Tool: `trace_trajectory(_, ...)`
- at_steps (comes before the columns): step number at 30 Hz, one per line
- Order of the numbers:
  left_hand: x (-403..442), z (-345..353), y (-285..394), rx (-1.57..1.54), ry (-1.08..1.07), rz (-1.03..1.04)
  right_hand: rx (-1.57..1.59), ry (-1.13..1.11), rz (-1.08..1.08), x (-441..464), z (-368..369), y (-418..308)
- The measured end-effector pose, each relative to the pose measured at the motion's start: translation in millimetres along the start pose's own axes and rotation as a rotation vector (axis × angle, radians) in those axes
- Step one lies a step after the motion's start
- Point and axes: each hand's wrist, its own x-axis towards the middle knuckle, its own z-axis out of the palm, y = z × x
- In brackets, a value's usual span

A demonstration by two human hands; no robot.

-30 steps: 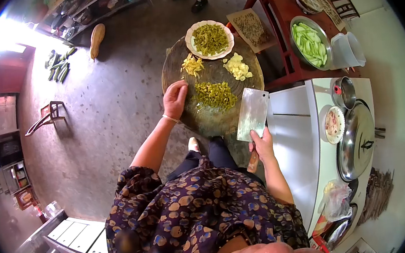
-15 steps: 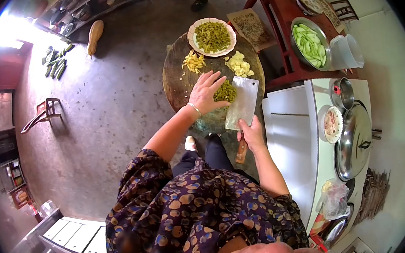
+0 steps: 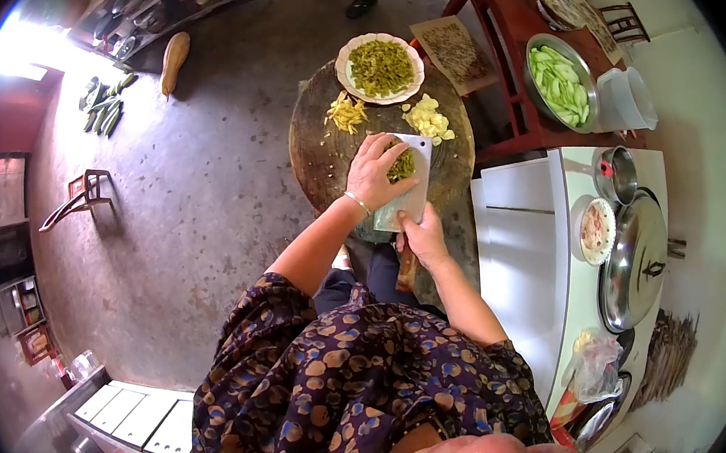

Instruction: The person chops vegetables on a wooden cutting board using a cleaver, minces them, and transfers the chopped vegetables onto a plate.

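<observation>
On the round wooden block (image 3: 317, 157), my right hand (image 3: 422, 236) grips the wooden handle of a cleaver (image 3: 420, 188). Its broad blade lies nearly flat, with chopped green vegetable (image 3: 402, 165) on it. My left hand (image 3: 373, 176) cups over that pile from the left, fingers curved and apart, touching the pieces and hiding part of them. A scalloped bowl (image 3: 343, 78) at the far side of the block holds more chopped green pieces. Yellow strips (image 3: 345, 114) lie left of the blade, and pale slices (image 3: 428, 120) lie to its right.
A metal basin (image 3: 586, 74) of green slices and a clear plastic container (image 3: 628, 99) are at the right. The white counter (image 3: 581, 172) carries a pot and a large lid (image 3: 642, 261). A small chair (image 3: 87, 196) stands left. Another person's feet (image 3: 362, 5) show beyond.
My left hand has come in from the block's left edge onto the green pile. The cleaver has moved left and its blade has gone under the pieces.
</observation>
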Motion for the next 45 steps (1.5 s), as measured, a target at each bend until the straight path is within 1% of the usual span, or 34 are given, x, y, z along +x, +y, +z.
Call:
trace_trajectory(4, -3.4, -1.1, -2.4, -0.054, 0.112, -0.087, -0.01, -0.048, -0.009, 12.1, 17.7, -0.4)
trace_trajectory(7, -4.0, -1.9, -5.2, -0.114, 0.164, -0.086, -0.016, -0.094, -0.005, 16.2, 17.2, -2.8)
trace_trajectory(10, -5.5, 2.1, -3.6, -0.126, 0.239, -0.134, -0.042, -0.131, -0.016, 17.7, 15.2, -6.9)
trace_trajectory(13, -0.3, 0.5, 3.1, -0.122, 0.252, -0.164, -0.001, -0.159, -0.017, 17.2, 12.6, -16.6)
trace_trajectory(14, 4.7, -2.8, 7.8, -0.133, 0.248, -0.162, 0.025, -0.167, -0.012, 16.7, 12.0, -24.1)
trace_trajectory(17, 31.8, -9.7, 19.7, -0.124, 0.287, -0.122, -0.035, -0.173, -0.057, 24.0, 5.4, -56.3)
trace_trajectory(18, 45.2, -10.7, 20.3, -0.128, 0.304, -0.104, -0.07, -0.169, -0.1, 31.0, 3.8, -68.5)
trace_trajectory(21, 88.0, -11.5, 16.8, -0.136, 0.355, -0.107, -0.091, -0.155, -0.101, 56.4, 5.6, -112.6)
trace_trajectory(22, 102.4, -13.1, 11.8, -0.131, 0.337, -0.098, -0.109, -0.154, -0.095, 69.2, 6.1, -122.9)
trace_trajectory(25, 135.2, -20.7, 0.8, -0.124, 0.278, -0.095, -0.029, -0.192, -0.08, 109.8, 7.3, -135.9)
trace_trajectory(29, 157.4, -19.5, -14.1, 0.087, 0.178, -0.051, -0.019, -0.167, -0.04, 134.3, 20.9, -155.9)
trace_trajectory(31, 165.4, -11.5, -25.4, 0.079, 0.225, -0.04, -0.056, -0.155, -0.023, 142.4, 22.6, -158.0)
trace_trajectory(33, 174.0, -7.4, -33.9, 0.077, 0.251, -0.042, -0.085, -0.149, -0.011, 145.5, 22.5, -160.0)
trace_trajectory(34, 177.4, -4.2, -37.3, 0.091, 0.314, -0.031, -0.097, -0.174, -0.029, 146.4, 19.6, -158.8)
trace_trajectory(37, 181.7, 7.0, -50.4, 0.084, 0.352, -0.092, -0.145, -0.187, 0.006, 136.2, 8.5, -163.6)
trace_trajectory(38, 182.4, 10.9, -54.1, 0.118, 0.396, -0.079, -0.182, -0.182, 0.001, 131.7, 2.2, -162.7)
trace_trajectory(42, 179.1, 18.5, -62.9, 0.155, 0.402, -0.072, -0.225, -0.131, 0.055, 100.8, -26.9, -170.8)
trace_trajectory(45, 180.7, 16.9, -60.1, 0.211, 0.457, -0.011, -0.271, -0.077, -0.015, 89.0, -43.4, -165.4)
